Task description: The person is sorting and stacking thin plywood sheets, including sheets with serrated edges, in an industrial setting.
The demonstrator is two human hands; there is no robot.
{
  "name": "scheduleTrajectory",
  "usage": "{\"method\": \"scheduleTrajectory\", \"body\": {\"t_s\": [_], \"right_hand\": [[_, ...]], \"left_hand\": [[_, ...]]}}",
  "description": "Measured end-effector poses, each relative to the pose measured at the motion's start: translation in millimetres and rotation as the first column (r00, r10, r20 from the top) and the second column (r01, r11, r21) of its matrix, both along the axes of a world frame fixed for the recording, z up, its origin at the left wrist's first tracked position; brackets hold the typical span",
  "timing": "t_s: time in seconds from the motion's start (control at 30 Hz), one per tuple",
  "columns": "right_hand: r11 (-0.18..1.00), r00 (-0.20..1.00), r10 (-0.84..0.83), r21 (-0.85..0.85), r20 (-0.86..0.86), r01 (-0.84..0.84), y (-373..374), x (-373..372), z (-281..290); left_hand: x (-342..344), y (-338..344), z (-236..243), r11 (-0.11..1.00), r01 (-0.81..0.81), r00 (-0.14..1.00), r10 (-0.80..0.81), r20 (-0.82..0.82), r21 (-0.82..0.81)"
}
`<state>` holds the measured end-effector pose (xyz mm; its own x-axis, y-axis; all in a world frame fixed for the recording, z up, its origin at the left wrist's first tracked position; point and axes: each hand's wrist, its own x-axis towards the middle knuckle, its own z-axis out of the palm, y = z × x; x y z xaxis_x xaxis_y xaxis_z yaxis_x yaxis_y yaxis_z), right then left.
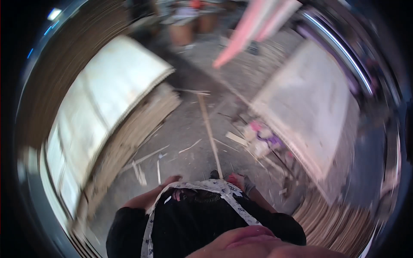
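Note:
My left hand (173, 179) hangs low at my left side, just beyond the edge of my pale patterned apron (206, 185). Motion blur smears its fingers, and nothing shows clearly in them. On the other side, my right hand (239, 180) is mostly tucked behind the apron, with something reddish and grey about it that I cannot make out. A long thin wooden strip (210, 131) runs across the floor ahead and ends close to that hand. Whether the hand touches the strip, I cannot tell.
To the left stands a tall stack of thin wooden sheets (137, 120) with a pale top sheet (112, 73). Another pale-topped stack (309, 103) rises on the right. Wood scraps (236, 138) and pink and purple scraps (266, 137) litter the floor. Pink-and-white cloth (254, 30) hangs ahead.

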<state>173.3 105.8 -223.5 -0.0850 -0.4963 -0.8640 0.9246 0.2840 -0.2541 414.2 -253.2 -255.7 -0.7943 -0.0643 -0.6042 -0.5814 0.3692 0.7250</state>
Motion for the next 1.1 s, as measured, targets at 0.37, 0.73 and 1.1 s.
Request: {"method": "scheduleTrajectory", "body": {"t_s": [0.37, 0.73, 1.1], "right_hand": [[0.842, 0.668, 0.449, 0.032, -0.593, -0.538, -349.2, 65.4, 68.6], [0.014, 0.154, 0.924, -0.371, -0.349, -0.929, -583.9, 537.0, 217.3], [0.177, 0.256, 0.957, -0.426, -0.136, -0.887, -750.9, 672.3, 223.3]], "left_hand": [[416.0, 147.9, 26.2, 0.140, -0.990, 0.140, 0.990, -0.029, -0.002], [557.8, 233.0, 64.3, -0.603, -0.778, -0.627, 0.758, -0.178, 0.176], [653.1, 119.7, 78.3, -0.649, -0.760, -0.650, 0.756, -0.077, 0.040]]}}
